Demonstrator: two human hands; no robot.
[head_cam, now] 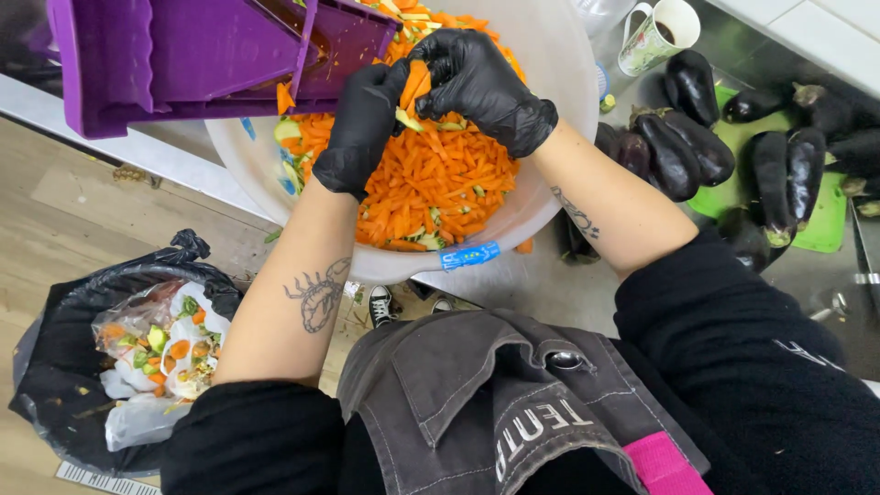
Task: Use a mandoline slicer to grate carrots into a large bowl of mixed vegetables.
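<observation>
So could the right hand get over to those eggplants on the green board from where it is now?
Probably yes. The right hand is busy pinching a carrot piece with the left hand, but the eggplants lie beside the bowl with nothing between.

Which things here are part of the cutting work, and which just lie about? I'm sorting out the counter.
In use:
left hand and right hand, both gloved, sharing a grip on a carrot piece
purple slicer
white bowl of carrot sticks

Lying about:
eggplants on a green board
paper cup
trash bag with scraps
</observation>
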